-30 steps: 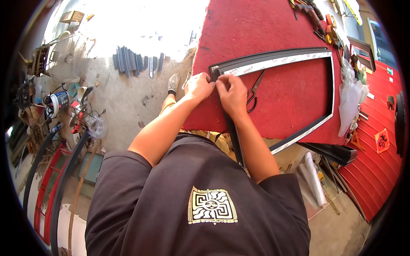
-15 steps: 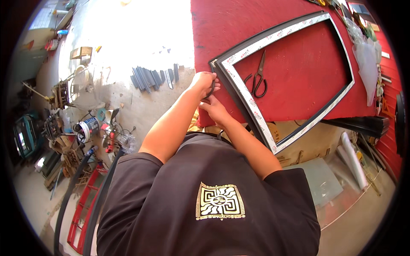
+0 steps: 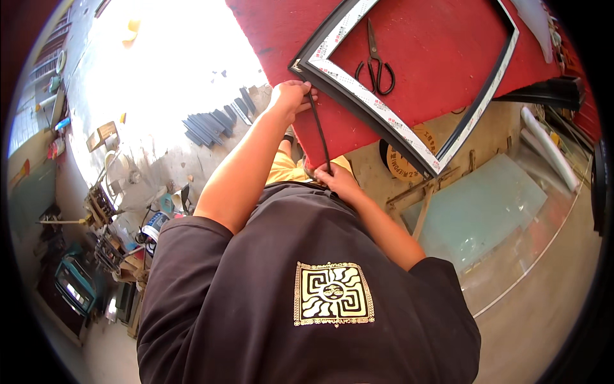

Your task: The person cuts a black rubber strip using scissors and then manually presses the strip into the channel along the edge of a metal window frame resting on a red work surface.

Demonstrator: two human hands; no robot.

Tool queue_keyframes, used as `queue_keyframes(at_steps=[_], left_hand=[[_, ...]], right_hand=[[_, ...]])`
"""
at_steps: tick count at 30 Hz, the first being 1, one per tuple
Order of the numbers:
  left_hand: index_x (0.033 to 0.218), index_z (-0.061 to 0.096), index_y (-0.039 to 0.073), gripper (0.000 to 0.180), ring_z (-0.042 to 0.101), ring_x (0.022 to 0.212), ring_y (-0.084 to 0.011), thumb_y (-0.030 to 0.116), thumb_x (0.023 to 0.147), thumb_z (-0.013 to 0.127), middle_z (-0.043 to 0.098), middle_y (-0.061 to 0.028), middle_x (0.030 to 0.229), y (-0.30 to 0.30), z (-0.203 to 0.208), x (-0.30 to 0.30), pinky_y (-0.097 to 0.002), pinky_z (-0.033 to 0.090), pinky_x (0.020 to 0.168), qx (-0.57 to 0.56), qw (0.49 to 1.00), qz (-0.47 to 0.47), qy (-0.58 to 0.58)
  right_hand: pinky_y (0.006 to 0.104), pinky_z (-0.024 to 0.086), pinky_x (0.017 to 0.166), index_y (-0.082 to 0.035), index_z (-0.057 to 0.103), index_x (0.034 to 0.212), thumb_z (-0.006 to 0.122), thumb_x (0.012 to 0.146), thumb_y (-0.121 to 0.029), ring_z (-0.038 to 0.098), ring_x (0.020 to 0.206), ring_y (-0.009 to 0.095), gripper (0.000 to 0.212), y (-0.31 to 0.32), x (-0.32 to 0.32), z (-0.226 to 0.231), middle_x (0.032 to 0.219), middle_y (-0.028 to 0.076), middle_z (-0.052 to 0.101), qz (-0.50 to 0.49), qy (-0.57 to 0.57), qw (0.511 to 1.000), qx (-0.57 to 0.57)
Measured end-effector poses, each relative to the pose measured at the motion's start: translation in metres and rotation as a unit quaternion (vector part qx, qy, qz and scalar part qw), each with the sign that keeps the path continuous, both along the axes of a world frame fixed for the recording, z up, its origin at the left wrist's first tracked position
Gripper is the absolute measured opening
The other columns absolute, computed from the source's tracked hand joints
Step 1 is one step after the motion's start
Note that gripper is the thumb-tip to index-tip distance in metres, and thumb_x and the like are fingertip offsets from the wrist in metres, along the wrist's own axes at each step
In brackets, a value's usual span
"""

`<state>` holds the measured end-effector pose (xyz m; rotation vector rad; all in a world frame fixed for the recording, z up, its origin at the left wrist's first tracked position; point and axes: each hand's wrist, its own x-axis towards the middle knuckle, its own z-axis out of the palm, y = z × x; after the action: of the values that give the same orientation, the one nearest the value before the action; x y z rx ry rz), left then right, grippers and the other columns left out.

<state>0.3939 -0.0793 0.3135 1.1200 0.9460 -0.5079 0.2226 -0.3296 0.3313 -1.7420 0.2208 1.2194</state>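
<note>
A thin black rubber strip [image 3: 320,131] runs nearly straight between my two hands. My left hand [image 3: 293,99] pinches its upper end at the table's left edge, just below the corner of a dark window frame [image 3: 374,109]. Close to my waist, my right hand [image 3: 339,180] is closed round the lower part of the strip. White printed film covers the face of the frame, which lies on a red-covered table [image 3: 428,45] and juts past its near edge. Inside the frame opening rests a pair of black-handled scissors [image 3: 376,67]. Whether the strip joins the frame is hidden by my left hand.
Several dark short profile pieces [image 3: 210,127] lie on the floor at left. Below the table's near side are a glass sheet [image 3: 476,201], a round tan label [image 3: 409,153] and white rolls [image 3: 549,147]. Tools and a bucket [image 3: 155,225] crowd the left.
My right hand has drawn away from my left, back toward my waist. The strip, bunched between my hands before, is now stretched out. The whole view has shifted and turned.
</note>
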Motion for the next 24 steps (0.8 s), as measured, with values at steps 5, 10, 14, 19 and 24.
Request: queue_keyframes(at_steps=[5,10,14,19,24], left_hand=[[0.123,0.069,0.001,0.021,0.079,0.098,-0.0255,0.017,0.111,0.071,0.081,-0.0118,0.109,0.003,-0.001,-0.005,-0.0356,0.067,0.084,0.004,1.0,-0.008,-0.007],[0.119,0.071,0.001,0.019,0.079,0.096,-0.0256,0.017,0.11,0.072,0.08,-0.0128,0.11,-0.003,-0.005,0.0,-0.0363,0.068,0.082,0.011,1.0,-0.011,-0.001],[0.129,0.068,0.0,0.028,0.077,0.107,-0.0314,0.021,0.112,0.069,0.077,-0.0166,0.123,-0.003,0.005,-0.002,-0.0418,0.067,0.093,0.024,1.0,-0.009,0.0],[0.129,0.068,0.001,0.031,0.078,0.099,-0.0277,0.027,0.113,0.067,0.078,-0.0154,0.116,-0.005,0.003,-0.001,-0.0404,0.067,0.088,0.055,0.998,-0.015,-0.008],[0.128,0.069,0.001,0.032,0.078,0.09,-0.0233,0.029,0.114,0.065,0.08,-0.0144,0.111,-0.011,-0.003,-0.002,-0.0389,0.067,0.082,0.117,0.993,-0.012,-0.012]], right_hand=[[0.0311,0.054,0.076,-0.002,0.071,0.129,0.085,0.099,-0.027,0.065,0.082,0.012,0.041,-0.038,-0.01,0.01,0.09,0.003,0.071,-0.213,-0.19,0.955,-0.08],[0.0329,0.054,0.073,-0.003,0.07,0.134,0.085,0.099,-0.027,0.065,0.08,0.013,0.046,-0.056,0.005,0.038,0.088,0.004,0.07,-0.209,-0.257,0.938,-0.1],[0.0366,0.056,0.076,-0.005,0.072,0.131,0.085,0.098,-0.029,0.069,0.079,0.021,0.042,-0.072,0.013,0.073,0.089,0.01,0.073,-0.089,-0.322,0.91,-0.246],[0.0386,0.058,0.079,-0.001,0.078,0.111,0.081,0.101,-0.021,0.072,0.084,0.025,0.022,-0.085,0.049,0.087,0.094,0.012,0.075,-0.137,-0.45,0.865,-0.175],[0.0389,0.058,0.081,0.001,0.079,0.106,0.082,0.099,-0.018,0.073,0.086,0.027,0.02,-0.091,0.093,0.085,0.096,0.014,0.073,-0.122,-0.475,0.854,-0.174]])
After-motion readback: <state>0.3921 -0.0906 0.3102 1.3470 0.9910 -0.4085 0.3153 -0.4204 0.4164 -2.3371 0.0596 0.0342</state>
